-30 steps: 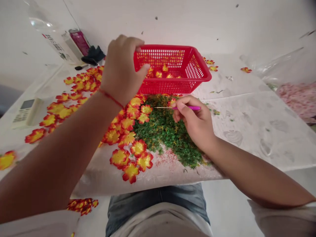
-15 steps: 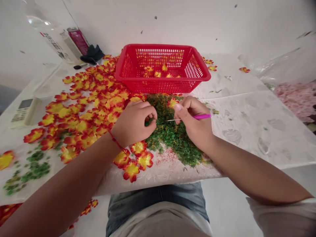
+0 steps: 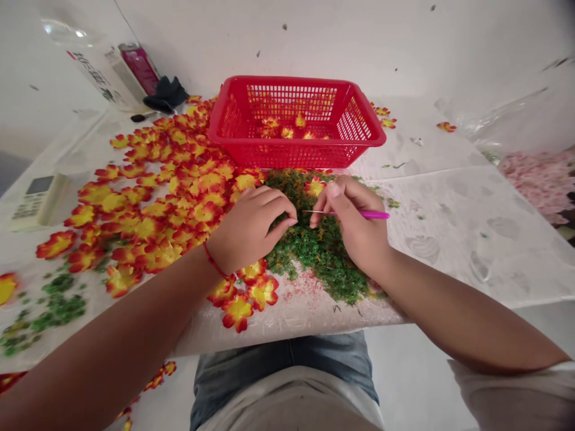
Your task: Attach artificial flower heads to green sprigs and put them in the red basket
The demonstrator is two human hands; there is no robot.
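Flowers (image 3: 211,179): loose and overlapping to your left; reaching low across them could drag some away.
Basket (image 3: 294,143): at the back, a few flowers inside; a knock on its rim could shift it.
Green heap (image 3: 309,248): in front of the basket; a dragging wrist may scatter these small bits.
Left hand (image 3: 254,224): thumb and forefinger curl toward each other; I cannot tell whether they meet or you pinch a green bit.
Right hand (image 3: 357,221): clamped on the needle tool's (image 3: 376,215) purple handle.
Needle tool: its thin tip points just beside your left fingertips; a slip could prick you.
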